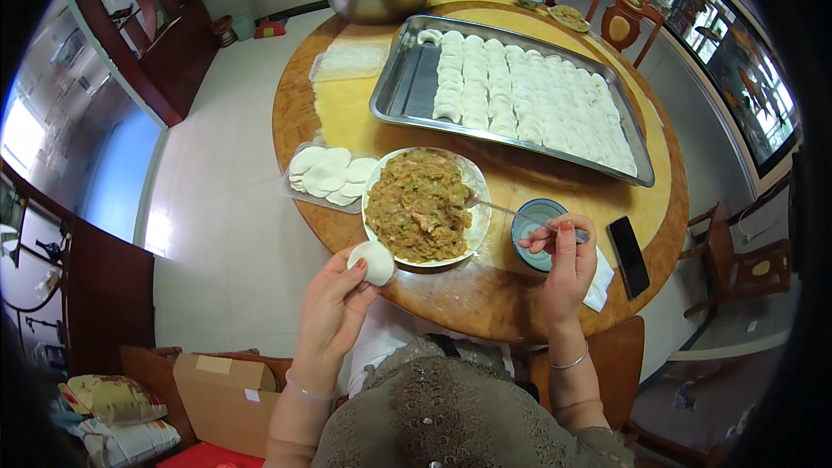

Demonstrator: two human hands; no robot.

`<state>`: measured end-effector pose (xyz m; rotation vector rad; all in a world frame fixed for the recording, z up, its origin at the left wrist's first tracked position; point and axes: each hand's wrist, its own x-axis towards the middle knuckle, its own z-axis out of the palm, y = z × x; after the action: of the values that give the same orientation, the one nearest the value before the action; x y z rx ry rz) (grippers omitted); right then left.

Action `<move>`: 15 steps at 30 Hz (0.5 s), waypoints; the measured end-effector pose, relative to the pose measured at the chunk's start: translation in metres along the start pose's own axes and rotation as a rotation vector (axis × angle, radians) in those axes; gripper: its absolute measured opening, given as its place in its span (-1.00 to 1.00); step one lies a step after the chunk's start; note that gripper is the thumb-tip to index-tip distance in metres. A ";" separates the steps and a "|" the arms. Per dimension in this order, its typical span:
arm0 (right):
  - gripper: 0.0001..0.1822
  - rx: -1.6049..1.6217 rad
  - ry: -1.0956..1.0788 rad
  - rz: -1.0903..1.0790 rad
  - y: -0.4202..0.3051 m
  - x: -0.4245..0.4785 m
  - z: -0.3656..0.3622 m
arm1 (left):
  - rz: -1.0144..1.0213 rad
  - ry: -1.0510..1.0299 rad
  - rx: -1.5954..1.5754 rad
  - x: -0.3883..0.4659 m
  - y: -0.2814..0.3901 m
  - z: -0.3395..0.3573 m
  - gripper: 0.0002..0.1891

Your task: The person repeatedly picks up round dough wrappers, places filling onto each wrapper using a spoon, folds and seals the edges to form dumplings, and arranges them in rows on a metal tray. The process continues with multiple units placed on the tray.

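Note:
My left hand (pixel 341 299) pinches a round dumpling wrapper (pixel 373 262) just off the near left rim of a white plate (pixel 482 234). The plate bears a heap of chopped filling (pixel 419 208). My right hand (pixel 564 260) grips the handle of a metal spoon (pixel 513 211), whose bowl end rests in the filling at the heap's right side. Under that hand stands a blue-rimmed bowl (pixel 534 208) that looks to hold water. Left of the plate, a stack of round wrappers (pixel 327 172) lies in a clear plastic tray (pixel 294 194). Beyond the plate, a large metal tray (pixel 406 78) holds rows of white dumplings (pixel 526 88).
A black phone (pixel 628 258) and a white tissue (pixel 599 281) lie at the right of the round wooden table (pixel 296 94). A large metal basin (pixel 377 6) of filling stands at the far edge, near a translucent plastic tray (pixel 350 62). Wooden chairs (pixel 629 19) stand around.

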<state>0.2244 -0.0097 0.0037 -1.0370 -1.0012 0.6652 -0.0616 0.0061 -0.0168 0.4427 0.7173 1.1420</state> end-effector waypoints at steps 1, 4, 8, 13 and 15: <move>-0.77 0.005 -0.004 0.003 0.000 0.001 0.000 | -0.008 -0.028 -0.015 0.001 0.003 0.008 -0.68; -0.78 0.012 -0.013 0.010 0.000 0.002 -0.001 | -0.036 -0.099 -0.059 0.009 0.010 0.032 -0.65; -0.82 -0.259 -0.089 -0.043 0.007 0.001 -0.002 | -0.021 -0.113 -0.048 0.022 0.006 0.039 -0.70; -0.83 -0.262 -0.064 -0.072 0.013 -0.010 0.001 | 0.004 -0.098 0.098 0.030 0.008 0.043 -0.69; -0.79 -0.105 0.048 0.026 0.007 -0.002 -0.001 | 0.002 -0.103 0.054 0.031 0.007 0.044 -0.66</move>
<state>0.2247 -0.0088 -0.0040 -1.1539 -0.9905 0.6113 -0.0275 0.0393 0.0095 0.5443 0.6586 1.0956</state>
